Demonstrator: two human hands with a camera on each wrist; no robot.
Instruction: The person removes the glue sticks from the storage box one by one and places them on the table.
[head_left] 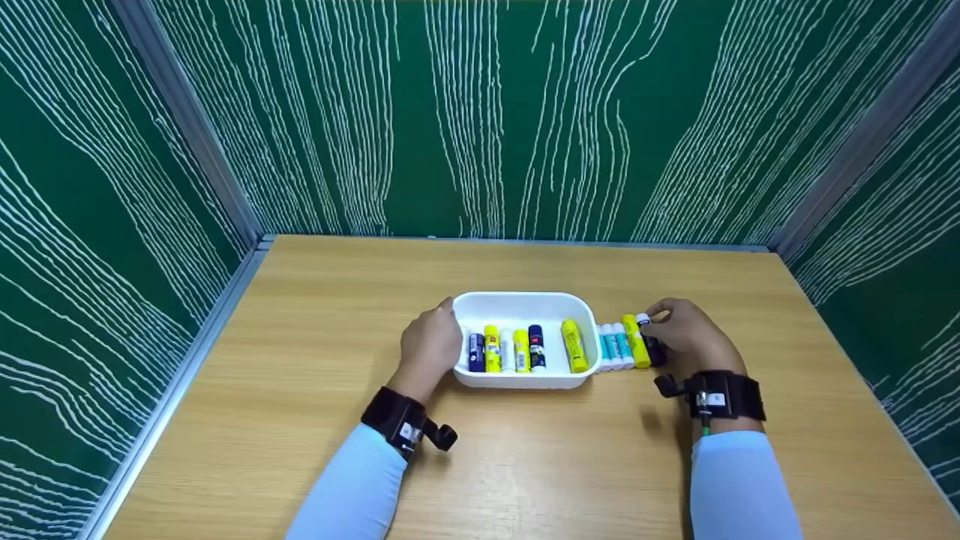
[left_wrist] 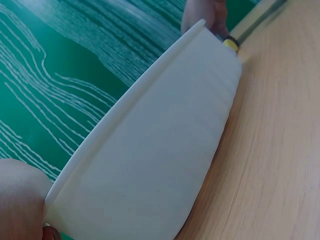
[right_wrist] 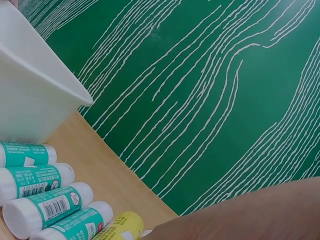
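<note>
My left hand (head_left: 431,337) grips the left end of a white plastic container (head_left: 525,381), its thumb up at the rim. Several glue sticks lie side by side inside, among them a dark blue one (head_left: 536,347) and, apart at the right, a leaning yellow one (head_left: 574,346). Outside the container's right wall runs a row of teal-and-white glue sticks (right_wrist: 54,206), then a yellow glue stick (head_left: 635,342). At the row's right end my right hand (head_left: 694,337) pinches a black glue stick (head_left: 655,351) near its white cap. The right wrist view hides that hold.
The wooden table (head_left: 315,315) carries everything. Green panels with wavy white lines (head_left: 465,112) stand at the back and both sides, joined by grey metal posts (head_left: 195,120). Black straps with small cameras (head_left: 724,395) sit on both wrists.
</note>
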